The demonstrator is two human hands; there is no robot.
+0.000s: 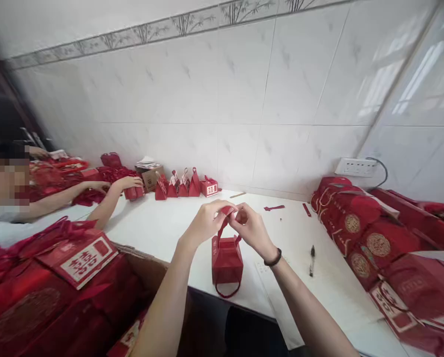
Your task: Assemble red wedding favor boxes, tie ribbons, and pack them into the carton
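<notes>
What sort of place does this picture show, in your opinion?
Probably a small packing workroom: a white table, red boxes lined up near the tiled wall, and a co-worker's hand on another red box.

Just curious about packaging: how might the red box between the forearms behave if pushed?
The red box probably feels stiff, given its crisp edges; standing squat and upright, it may slide before tipping. Its drooping cord likely flops.

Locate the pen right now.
In the head view, the pen lies on the white table, right of centre, between the black wristband and the red bags at the right.
</notes>
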